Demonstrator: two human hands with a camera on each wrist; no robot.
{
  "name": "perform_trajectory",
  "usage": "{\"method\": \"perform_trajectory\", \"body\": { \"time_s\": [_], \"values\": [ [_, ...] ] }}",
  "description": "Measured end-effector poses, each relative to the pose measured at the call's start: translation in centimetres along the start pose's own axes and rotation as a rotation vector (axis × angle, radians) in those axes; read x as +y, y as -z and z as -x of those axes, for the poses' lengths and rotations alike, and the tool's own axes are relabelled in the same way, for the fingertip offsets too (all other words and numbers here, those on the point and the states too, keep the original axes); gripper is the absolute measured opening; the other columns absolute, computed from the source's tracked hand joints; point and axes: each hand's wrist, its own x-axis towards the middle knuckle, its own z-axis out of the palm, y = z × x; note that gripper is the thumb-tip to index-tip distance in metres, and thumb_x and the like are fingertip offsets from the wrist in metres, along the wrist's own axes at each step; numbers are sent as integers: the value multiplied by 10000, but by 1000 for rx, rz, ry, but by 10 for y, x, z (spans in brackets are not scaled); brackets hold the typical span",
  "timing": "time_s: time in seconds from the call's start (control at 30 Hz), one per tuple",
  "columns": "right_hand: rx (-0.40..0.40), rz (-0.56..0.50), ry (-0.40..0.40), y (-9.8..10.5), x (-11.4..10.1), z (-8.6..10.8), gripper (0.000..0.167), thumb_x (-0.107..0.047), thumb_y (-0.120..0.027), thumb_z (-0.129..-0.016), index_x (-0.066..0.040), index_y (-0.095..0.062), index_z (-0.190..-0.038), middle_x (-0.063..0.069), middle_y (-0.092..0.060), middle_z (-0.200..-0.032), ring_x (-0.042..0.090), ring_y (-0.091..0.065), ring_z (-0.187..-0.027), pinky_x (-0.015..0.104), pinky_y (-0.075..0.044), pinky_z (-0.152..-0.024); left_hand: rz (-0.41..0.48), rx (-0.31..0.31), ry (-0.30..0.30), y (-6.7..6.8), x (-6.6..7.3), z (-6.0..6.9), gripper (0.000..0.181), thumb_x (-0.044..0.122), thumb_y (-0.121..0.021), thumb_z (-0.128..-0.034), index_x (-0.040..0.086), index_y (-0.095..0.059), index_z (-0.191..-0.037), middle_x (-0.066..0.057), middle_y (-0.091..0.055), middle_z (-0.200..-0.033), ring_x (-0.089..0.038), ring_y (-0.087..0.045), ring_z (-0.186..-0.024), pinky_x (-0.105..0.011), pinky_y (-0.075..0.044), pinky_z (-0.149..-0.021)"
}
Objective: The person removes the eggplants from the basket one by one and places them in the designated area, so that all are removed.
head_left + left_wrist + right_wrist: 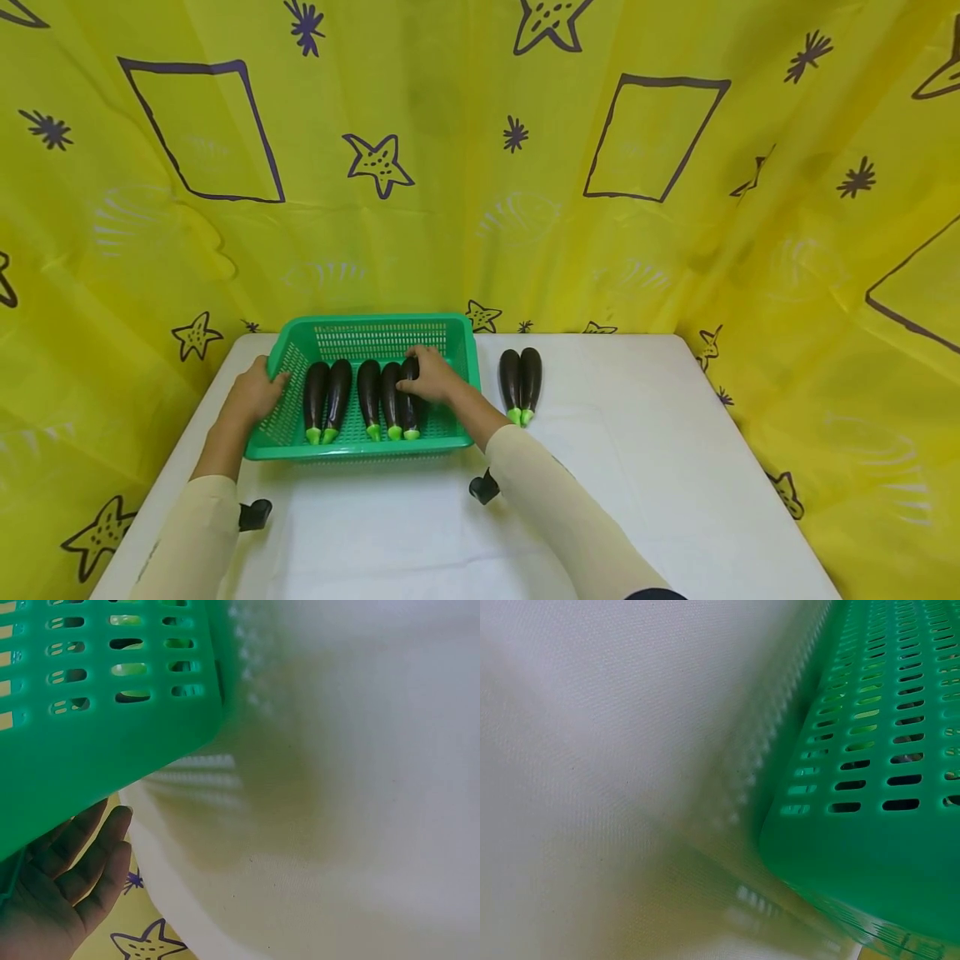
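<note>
A green plastic basket (360, 451) with slotted walls stands on the white table in the head view. Several dark eggplants (317, 398) lie side by side inside, green stem ends toward the near wall. My left hand (256, 390) holds the basket's left rim, thumb over the edge; its fingers (101, 862) lie along the outside in the left wrist view. Over the rightmost eggplants reaches my right hand (435, 377), gripping one eggplant (408, 412) by its upper part. The right wrist view shows only the basket wall (855, 847) and table, so that hand is hidden there.
Two more eggplants (520, 383) lie together on the table (637, 467), right of the basket. A yellow patterned curtain (450, 233) hangs behind the table and at both sides. Dark wrist-mounted pieces (255, 515) stick out beside the forearms.
</note>
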Motion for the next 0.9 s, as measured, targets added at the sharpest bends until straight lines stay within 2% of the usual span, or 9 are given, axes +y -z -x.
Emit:
{"method": "perform_trajectory", "body": {
  "time_s": [0.27,0.37,0.47,0.67,0.8,0.9],
  "values": [
    [-2,-15,1,1,-1,1,594,-216,-746,-986,-41,-484,-1490,218,-445,-1513,366,-477,-1382,501,-447,-1086,6,23,11,-3,0,-2,582,236,-415,-1118,-240,-279,-1425,-466,-487,-1269,-564,-543,-1079,-680,-456,-898],
    [-2,-5,3,1,0,1,599,-220,-747,-986,-43,-482,-1494,213,-451,-1514,360,-475,-1387,496,-445,-1090,50,29,1,-4,-2,-2,588,249,-415,-1121,-246,-300,-1417,-453,-503,-1250,-550,-546,-1071,-667,-458,-898],
    [-4,-5,3,0,1,0,605,-222,-748,-985,-44,-480,-1497,209,-445,-1526,357,-468,-1395,492,-443,-1094,133,25,-12,-4,-7,-3,586,262,-412,-1127,-251,-334,-1401,-427,-530,-1206,-518,-566,-1047,-622,-483,-878],
    [-8,-14,1,0,0,0,612,-218,-753,-982,-41,-478,-1500,209,-441,-1531,359,-465,-1398,491,-438,-1100,274,-24,-12,-4,-13,-2,594,287,-410,-1132,-231,-349,-1416,-408,-549,-1205,-477,-608,-1037,-530,-537,-837],
    [-9,-14,-7,1,0,1,613,-223,-755,-981,-46,-479,-1498,205,-442,-1526,357,-469,-1394,492,-443,-1094,339,-80,15,-3,-16,-3,670,321,-395,-1129,-226,-257,-1490,-441,-486,-1317,-508,-588,-1119,-528,-547,-870],
    [-12,-13,-10,1,0,1,614,-228,-753,-983,-51,-476,-1502,200,-441,-1531,355,-467,-1398,490,-445,-1092,394,-116,49,-3,-18,-4,715,337,-394,-1122,-207,-186,-1537,-450,-430,-1391,-493,-581,-1145,-486,-555,-869]
  ]
}}
